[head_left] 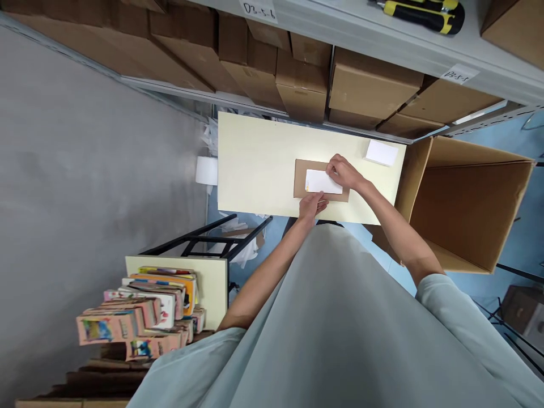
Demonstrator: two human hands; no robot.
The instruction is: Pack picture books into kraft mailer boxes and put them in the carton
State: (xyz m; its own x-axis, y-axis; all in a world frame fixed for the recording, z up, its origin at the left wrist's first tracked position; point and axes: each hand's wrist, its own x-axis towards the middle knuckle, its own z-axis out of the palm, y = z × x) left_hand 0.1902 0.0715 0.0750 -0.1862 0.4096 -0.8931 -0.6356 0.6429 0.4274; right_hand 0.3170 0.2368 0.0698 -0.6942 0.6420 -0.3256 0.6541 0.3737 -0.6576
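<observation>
A flat brown cardboard parcel [300, 180] lies on the cream table [255, 164] in front of me. On top of it is a white rectangular label [321, 181] with a small yellow mark at its lower left corner. My right hand [343, 171] is closed, its fingers curled in a pinch at the label's right end. At the near edge of the parcel is my left hand [312, 205], its fingers stretched out and slightly apart, the fingertips close to the label's lower edge. The undersides of the fingers are hidden.
A stack of white labels [381, 152] sits at the table's far right. Beside the table stands a large open cardboard box [467, 204]. Boxes [374, 85] fill the shelf beyond; a yellow-black tool [425, 16] lies above. Books [157, 306] are piled at left.
</observation>
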